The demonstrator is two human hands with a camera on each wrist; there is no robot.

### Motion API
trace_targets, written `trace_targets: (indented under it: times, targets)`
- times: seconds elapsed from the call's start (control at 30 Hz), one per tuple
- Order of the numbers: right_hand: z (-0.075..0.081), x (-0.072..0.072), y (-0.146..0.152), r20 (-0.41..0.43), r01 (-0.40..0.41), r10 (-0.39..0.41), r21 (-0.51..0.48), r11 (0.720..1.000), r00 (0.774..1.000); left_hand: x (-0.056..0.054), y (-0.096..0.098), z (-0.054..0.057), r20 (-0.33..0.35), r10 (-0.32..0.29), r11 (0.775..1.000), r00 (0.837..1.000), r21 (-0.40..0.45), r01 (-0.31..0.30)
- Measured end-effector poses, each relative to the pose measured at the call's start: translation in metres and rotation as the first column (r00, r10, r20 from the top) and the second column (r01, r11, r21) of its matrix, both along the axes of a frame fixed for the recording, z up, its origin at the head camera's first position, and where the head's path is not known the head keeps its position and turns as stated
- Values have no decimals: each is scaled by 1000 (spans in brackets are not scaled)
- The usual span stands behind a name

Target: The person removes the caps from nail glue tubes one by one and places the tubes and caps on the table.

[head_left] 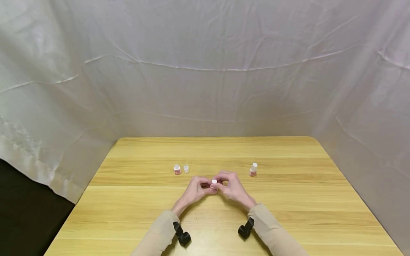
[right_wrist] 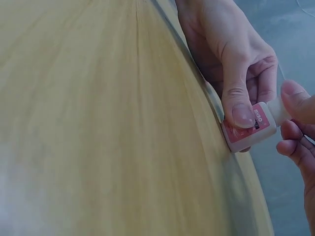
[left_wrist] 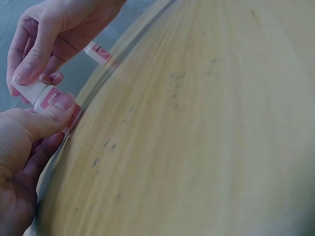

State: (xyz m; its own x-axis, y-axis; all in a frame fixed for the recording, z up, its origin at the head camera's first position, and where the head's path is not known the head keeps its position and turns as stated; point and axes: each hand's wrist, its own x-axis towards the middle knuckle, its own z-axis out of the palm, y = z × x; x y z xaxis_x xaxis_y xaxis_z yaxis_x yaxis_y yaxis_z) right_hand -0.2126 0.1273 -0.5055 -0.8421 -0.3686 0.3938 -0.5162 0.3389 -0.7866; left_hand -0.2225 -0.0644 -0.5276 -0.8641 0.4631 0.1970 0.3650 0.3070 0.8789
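Between both hands, near the middle of the table, stands a small white bottle (right_wrist: 263,130) with a pink label. My left hand (head_left: 196,190) grips its body, the thumb (left_wrist: 63,102) lying across the label. The bottle's white cap (left_wrist: 32,91) is pinched between the thumb and fingers of my right hand (head_left: 232,186). In both wrist views the cap sits at the bottle's neck, and the bottle's base is right at the table surface.
A second similar bottle (head_left: 177,170), uncapped, stands behind my left hand, with a loose white cap (head_left: 186,169) just to its right. Farther right is a third bottle (head_left: 253,170) with its cap on. The wooden table (head_left: 288,227) is bordered by pale hanging cloth (head_left: 217,89).
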Motion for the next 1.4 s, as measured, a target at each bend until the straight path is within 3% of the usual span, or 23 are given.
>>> trace_targets:
  times: [0.2, 0.47, 0.8, 1.03, 1.4]
  targets:
    - [2, 0, 1, 8, -18, 18, -8, 1000, 1000, 1, -1, -1, 26, 19, 1000, 999, 24, -19]
    - [4, -2, -1, 44, 52, -52, 8, 999, 998, 3, 0, -2, 48, 30, 997, 998, 66, -33]
    - [4, 0, -3, -128, 22, -19, 24, 999, 992, 2, 0, 0, 37, 35, 999, 999, 30, -36]
    - [3, 0, -3, -184, 27, -14, 67, 997, 983, 1, 1, 1, 27, 33, 999, 999, 4, -33]
    - [6, -1, 1, -69, 31, -25, 85, 996, 997, 0, 1, 0, 19, 51, 999, 999, 9, -51]
